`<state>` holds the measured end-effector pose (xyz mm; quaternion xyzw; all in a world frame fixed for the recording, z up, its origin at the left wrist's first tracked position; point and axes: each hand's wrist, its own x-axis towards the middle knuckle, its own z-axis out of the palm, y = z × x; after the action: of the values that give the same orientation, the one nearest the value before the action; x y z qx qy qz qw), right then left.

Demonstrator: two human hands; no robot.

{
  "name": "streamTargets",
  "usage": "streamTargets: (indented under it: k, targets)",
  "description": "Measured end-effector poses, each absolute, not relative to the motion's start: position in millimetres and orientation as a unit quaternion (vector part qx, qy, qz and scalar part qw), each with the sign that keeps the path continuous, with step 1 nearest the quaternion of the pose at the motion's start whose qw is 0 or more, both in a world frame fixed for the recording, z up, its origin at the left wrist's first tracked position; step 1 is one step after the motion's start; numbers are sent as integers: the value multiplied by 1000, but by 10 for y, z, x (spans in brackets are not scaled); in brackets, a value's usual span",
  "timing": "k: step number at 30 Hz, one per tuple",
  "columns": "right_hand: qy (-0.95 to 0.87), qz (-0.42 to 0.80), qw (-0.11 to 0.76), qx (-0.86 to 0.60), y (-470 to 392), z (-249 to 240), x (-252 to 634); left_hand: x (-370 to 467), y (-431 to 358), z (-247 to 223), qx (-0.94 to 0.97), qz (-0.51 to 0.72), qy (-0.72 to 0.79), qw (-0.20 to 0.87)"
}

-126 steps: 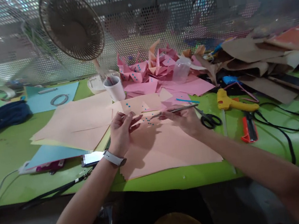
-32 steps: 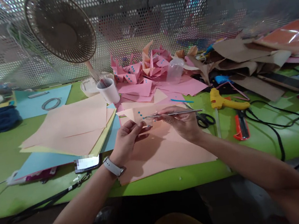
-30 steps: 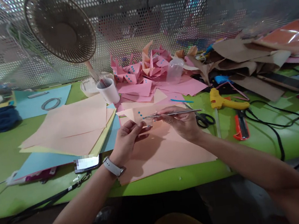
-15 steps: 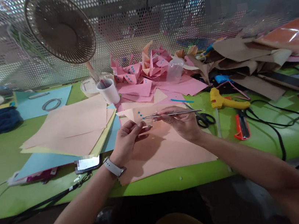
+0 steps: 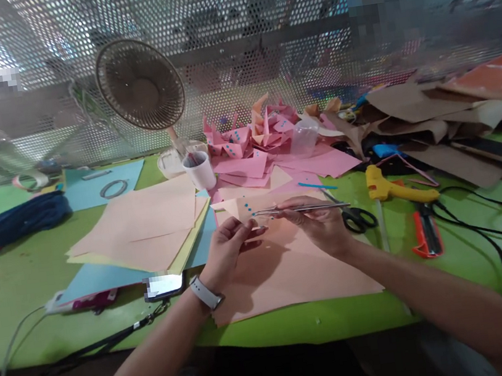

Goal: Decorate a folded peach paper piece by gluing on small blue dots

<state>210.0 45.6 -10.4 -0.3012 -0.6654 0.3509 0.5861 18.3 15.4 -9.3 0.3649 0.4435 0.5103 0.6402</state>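
Pinching tweezers (image 5: 266, 212) in right hand (image 5: 319, 222), thumb closed against fingers; pointing tips leftward at blue dots (image 5: 249, 209) on peach paper (image 5: 235, 206). Holding left hand (image 5: 234, 246) half-curled beside paper; cannot tell whether gripping it.

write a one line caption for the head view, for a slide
Right hand works metal tweezers at small blue dots on peach paper, left hand close by
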Motion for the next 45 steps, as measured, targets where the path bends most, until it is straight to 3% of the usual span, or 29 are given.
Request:
streamTargets:
  k: [45]
  targets:
    - [-671,373,558,-315,440,-85,2095,165,140,-69,382,494,460,631]
